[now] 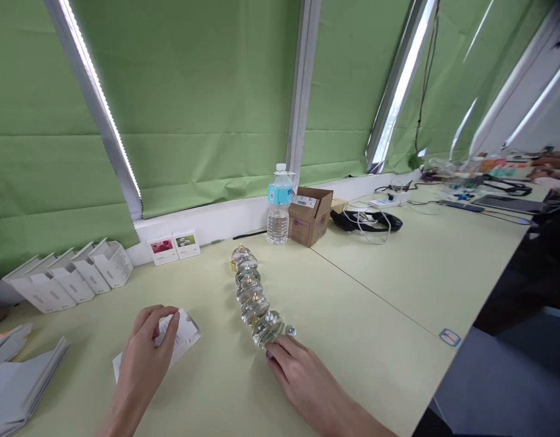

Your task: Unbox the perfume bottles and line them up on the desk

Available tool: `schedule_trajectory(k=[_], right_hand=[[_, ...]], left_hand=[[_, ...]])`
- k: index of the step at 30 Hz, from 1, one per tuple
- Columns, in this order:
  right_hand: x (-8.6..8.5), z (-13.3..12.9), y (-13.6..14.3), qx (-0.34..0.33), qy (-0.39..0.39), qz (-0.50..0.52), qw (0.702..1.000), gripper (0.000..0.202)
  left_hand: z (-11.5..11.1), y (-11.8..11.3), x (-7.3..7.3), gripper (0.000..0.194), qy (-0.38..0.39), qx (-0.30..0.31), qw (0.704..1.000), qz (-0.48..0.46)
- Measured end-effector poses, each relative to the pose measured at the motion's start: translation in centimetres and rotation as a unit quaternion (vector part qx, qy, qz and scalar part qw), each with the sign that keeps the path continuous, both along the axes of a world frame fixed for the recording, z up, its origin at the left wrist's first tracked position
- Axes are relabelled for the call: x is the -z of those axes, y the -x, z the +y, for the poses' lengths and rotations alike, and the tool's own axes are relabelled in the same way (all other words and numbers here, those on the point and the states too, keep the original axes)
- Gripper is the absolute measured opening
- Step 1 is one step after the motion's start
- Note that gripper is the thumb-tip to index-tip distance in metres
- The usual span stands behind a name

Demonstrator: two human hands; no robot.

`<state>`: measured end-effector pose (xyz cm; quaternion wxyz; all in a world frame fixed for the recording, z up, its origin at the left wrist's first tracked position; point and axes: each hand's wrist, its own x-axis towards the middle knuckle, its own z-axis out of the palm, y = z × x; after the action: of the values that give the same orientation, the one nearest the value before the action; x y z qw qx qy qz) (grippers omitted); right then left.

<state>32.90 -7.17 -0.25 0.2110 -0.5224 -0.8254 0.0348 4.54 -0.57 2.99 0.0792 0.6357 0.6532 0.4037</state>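
Observation:
A curved row of several round clear glass bottles (pixel 255 306), some with gold or silver tops, runs away from me along the table. At its near end is my right hand (pixel 300 370), fingers curled together around something mostly hidden; a dark bit peeks out at the fingertips. A small silvery ball-shaped top (pixel 290 330) shows just beyond its knuckles. To the left, my left hand (pixel 152 340) is closed in a pinch at a flat white printed carton (pixel 185 334), which lies partly beneath it.
White open boxes (pixel 74 276) stand in a row at the back left, beside two small picture cards (pixel 174 247). A water bottle (pixel 278 209), a brown cardboard box (pixel 309 215) and a black headset (pixel 366 220) line the back. White folded cartons (pixel 22 388) lie near left.

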Motion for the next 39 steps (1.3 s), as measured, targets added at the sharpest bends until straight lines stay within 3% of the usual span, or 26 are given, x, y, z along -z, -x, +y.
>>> schedule_trajectory(k=[7,11,15,24,35,39], right_hand=[[-1.6,-0.2,-0.3,0.004,-0.072,0.056,0.996,0.021],[-2.2,0.2,-1.5,0.068,-0.127,0.097,0.985,0.022],[-1.7,0.5,-2.4,0.117,-0.105,0.070,0.985,0.022],[-1.0,0.5,-2.7,0.120,-0.101,0.056,0.986,0.029],[-1.0,0.1,-2.2,0.054,-0.004,0.195,0.979,0.014],[-1.2,0.0,-2.4,0.071,-0.043,0.196,0.977,0.011]], left_hand=[[0.2,0.1,0.0,0.032,0.000,0.001,1.000,0.006],[0.2,0.3,-0.4,0.033,0.012,0.000,1.000,0.009],[0.3,0.8,-1.1,0.035,0.036,0.001,0.999,0.013],[0.6,2.6,-2.3,0.037,0.036,-0.031,0.999,0.020],[0.9,5.3,-4.3,0.034,0.033,-0.083,0.996,-0.003],[1.1,6.4,-4.6,0.039,0.064,-0.054,0.996,-0.003]])
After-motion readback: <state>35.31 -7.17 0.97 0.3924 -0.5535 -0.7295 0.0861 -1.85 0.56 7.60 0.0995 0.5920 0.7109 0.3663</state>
